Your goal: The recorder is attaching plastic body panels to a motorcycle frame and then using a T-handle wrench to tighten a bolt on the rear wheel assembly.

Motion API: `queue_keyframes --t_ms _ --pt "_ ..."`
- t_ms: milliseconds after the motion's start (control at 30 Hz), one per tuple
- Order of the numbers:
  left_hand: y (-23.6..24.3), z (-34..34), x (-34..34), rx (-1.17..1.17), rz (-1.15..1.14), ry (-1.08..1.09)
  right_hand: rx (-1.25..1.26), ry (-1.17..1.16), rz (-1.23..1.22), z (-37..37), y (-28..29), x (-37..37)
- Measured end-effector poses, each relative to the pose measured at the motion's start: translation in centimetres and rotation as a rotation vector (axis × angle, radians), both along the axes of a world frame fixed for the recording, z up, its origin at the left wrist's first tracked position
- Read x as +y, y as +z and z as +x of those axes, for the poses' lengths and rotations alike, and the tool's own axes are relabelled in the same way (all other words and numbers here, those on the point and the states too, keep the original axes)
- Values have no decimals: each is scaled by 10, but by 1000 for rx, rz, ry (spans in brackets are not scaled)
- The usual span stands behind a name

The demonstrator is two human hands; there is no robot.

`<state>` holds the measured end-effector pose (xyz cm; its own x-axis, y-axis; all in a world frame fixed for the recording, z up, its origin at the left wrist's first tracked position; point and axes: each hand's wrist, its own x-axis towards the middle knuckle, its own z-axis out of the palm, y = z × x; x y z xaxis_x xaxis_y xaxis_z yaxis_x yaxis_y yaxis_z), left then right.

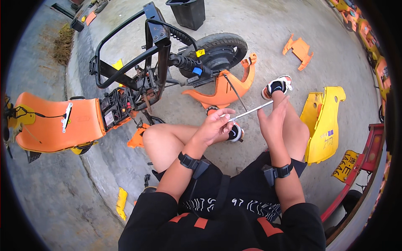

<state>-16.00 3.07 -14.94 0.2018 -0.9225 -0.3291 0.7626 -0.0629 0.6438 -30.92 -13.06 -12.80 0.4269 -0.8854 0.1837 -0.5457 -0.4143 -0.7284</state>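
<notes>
A slim silver metal rod [250, 111] slants between my hands above my lap, its left end lower. My left hand [214, 126] pinches that lower end between thumb and fingers. My right hand [273, 121] is at the upper end, thumb and fingers stretched out and apart; whether it touches the rod I cannot tell. Beyond my hands lies a curved orange fender panel [224, 93] on the ground, beside the rear wheel [220, 48] of a stripped scooter frame [155, 54]. A thin dark rod or cable [235, 93] stretches down from that panel.
The scooter's orange front body panel [63, 121] extends left, with a white bracket [66, 117] on it. Yellow panel [324, 125] and orange panel [298, 51] lie right; a yellow piece [121, 203] lies lower left. A black bin [187, 13] stands behind; a red vehicle [356, 175] borders the right.
</notes>
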Motion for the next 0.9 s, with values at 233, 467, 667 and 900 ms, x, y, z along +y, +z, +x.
queue_keyframes --t_ms 233,467,667,900 --pt "-24 -31 -18 124 -31 -36 -549 368 1331 22 4 6" --pt "-24 -22 -21 -215 417 -193 158 319 328 35 -29 14" --pt "20 17 -7 -7 361 -286 289 499 -412 28 -44 24" --pt "26 19 -3 -494 397 -420 515 752 -416 26 -48 29"
